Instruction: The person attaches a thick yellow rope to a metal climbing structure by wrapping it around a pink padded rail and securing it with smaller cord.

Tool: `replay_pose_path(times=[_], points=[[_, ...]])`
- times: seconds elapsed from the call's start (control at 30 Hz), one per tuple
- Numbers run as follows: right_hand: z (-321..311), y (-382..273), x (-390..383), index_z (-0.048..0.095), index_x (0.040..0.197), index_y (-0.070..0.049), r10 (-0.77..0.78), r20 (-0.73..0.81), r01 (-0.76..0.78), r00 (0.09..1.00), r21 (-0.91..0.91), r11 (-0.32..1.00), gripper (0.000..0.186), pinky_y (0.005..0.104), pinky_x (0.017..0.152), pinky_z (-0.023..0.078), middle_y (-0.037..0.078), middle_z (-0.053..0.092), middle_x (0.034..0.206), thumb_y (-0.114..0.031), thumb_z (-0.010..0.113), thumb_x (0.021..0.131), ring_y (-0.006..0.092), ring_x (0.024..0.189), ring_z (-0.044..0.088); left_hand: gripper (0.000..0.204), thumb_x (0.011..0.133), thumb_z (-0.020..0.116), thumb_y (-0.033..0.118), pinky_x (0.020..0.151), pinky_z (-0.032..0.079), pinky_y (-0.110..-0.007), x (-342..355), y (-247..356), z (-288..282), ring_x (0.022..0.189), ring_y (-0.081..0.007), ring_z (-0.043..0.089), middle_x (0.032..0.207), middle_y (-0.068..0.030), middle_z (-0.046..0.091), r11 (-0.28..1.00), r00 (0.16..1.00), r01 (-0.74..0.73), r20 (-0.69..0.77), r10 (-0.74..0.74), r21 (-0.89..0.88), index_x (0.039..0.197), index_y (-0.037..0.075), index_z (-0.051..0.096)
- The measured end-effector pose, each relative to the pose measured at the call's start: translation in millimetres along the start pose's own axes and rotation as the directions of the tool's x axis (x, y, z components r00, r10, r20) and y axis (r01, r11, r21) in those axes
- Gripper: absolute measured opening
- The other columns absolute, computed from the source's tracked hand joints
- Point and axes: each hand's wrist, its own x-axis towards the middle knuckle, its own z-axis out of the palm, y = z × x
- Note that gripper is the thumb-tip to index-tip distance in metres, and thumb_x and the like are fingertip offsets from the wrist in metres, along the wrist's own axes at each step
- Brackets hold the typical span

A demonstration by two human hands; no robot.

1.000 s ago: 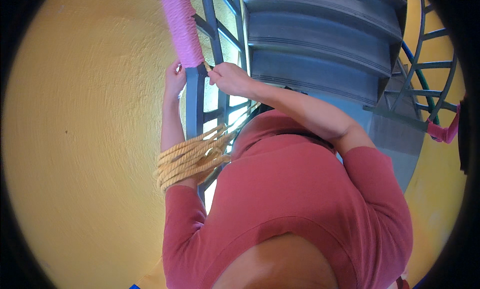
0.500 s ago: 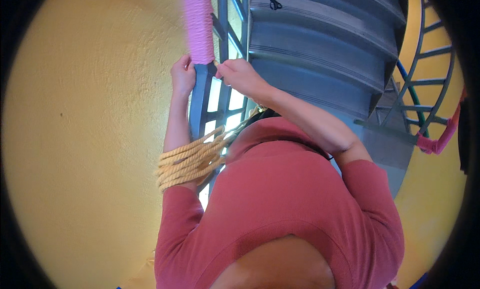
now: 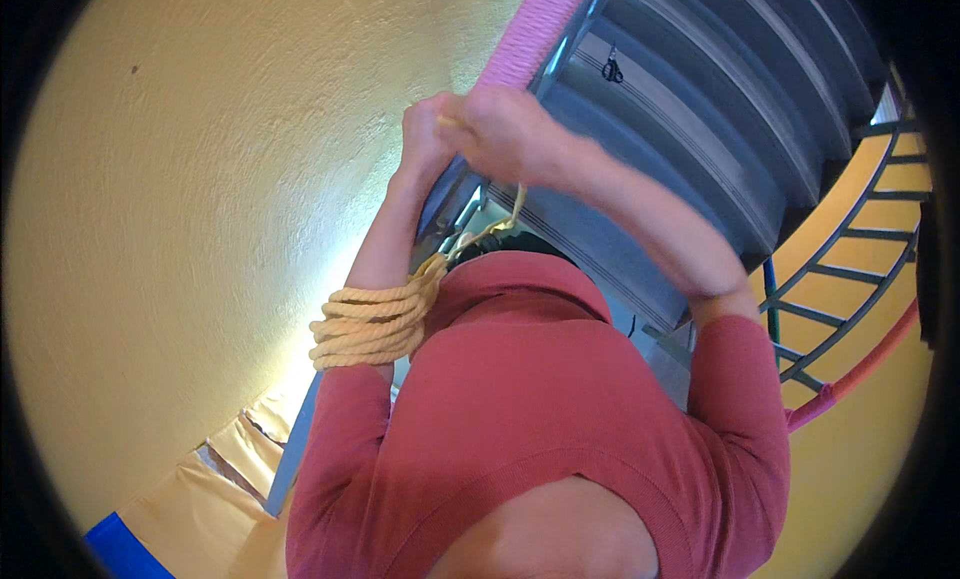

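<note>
A metal handrail is tightly wound with pink rope [image 3: 530, 34] along its far part, and both my hands are close together at the near end of that winding. My right hand [image 3: 510, 134], a little blurred, is closed round a yellow rope, whose strand [image 3: 519, 207] drops below it toward my waist. My left hand [image 3: 425, 134] is closed beside it, and a short bit of the yellow rope shows between the two. Several loops of thick yellow rope [image 3: 372, 324] hang round my left forearm. My fingertips are mostly hidden.
Dark grey curving stairs [image 3: 690, 109] rise ahead on the right. Small black scissors [image 3: 612, 69] are over one step. A yellow textured wall [image 3: 220, 159] runs along my left. At the right stands a curved metal railing [image 3: 845, 274] with a red-wrapped handrail [image 3: 870, 364].
My view has turned, so the rail and stairs now slant. My right hand has come across to the left hand, over the rail, and the yellow strand now hangs below it.
</note>
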Motion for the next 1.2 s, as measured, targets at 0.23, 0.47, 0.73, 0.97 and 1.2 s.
replay_pose_path(times=[0.23,0.47,0.73,0.97,1.2], points=[[-12.1,33.4,81.7,0.066,0.083,-0.004,0.005,0.223,0.066,0.975,-0.306,0.95,0.026,0.0442,0.067,0.048,0.017,0.064,0.078,-0.029,0.058,0.082,0.0362,0.077,0.062,0.022,0.078,0.062,0.012,0.075,0.048,-0.031,-2.5,-17.2,-2.9,0.084,-0.0185,0.063,0.089,-0.0133,0.067,0.989,0.984,0.151,0.1,-0.15,0.001,0.094,-0.002,0.066],[3.3,56.9,106.5,0.068,0.088,-0.005,0.109,0.303,0.011,0.947,-0.367,0.93,0.032,0.0417,0.067,0.049,0.014,0.066,0.079,-0.034,0.068,0.075,0.0323,0.08,0.064,0.031,0.076,0.072,0.026,0.072,0.05,-0.03,-15.0,14.0,-25.1,0.078,-0.0173,0.066,0.084,-0.0159,0.069,0.936,0.948,0.301,0.162,-0.273,-0.184,0.09,-0.002,0.069],[-3.7,58.9,109.1,0.065,0.092,-0.004,0.19,0.218,-0.126,0.957,-0.278,0.952,0.036,0.0375,0.066,0.049,0.01,0.066,0.079,-0.034,0.072,0.074,0.0261,0.074,0.065,0.022,0.076,0.075,0.015,0.065,0.046,-0.024,-14.6,15.2,-9.2,0.069,-0.0098,0.058,0.076,-0.0074,0.067,0.899,0.916,0.4,0.038,-0.4,-0.177,0.087,-0.002,0.068],[-50.3,41.6,27.2,0.053,0.115,0.003,-0.003,0.347,-0.306,0.938,0.829,0.468,0.037,0.0251,0.065,0.048,0.009,0.066,0.081,-0.019,0.062,0.087,0.0134,0.072,0.063,0.016,0.074,0.075,0.011,0.063,0.048,-0.026,-20.5,3.0,0.4,0.067,-0.0115,0.061,0.073,-0.0083,0.068,0.912,0.937,0.308,-0.08,-0.34,-0.271,0.083,0.0,0.07],[-2.4,108.9,-97.4,0.058,0.104,0.001,0.211,0.56,-0.595,0.801,0.703,0.391,0.023,0.0241,0.067,0.046,0.005,0.063,0.077,-0.019,0.056,0.093,0.0106,0.069,0.059,0.017,0.074,0.073,0.013,0.062,0.05,-0.026,-22.8,8.5,-6.5,0.066,-0.0121,0.063,0.073,-0.0096,0.068,0.926,0.949,0.296,-0.039,-0.313,-0.234,0.084,0.001,0.071]])
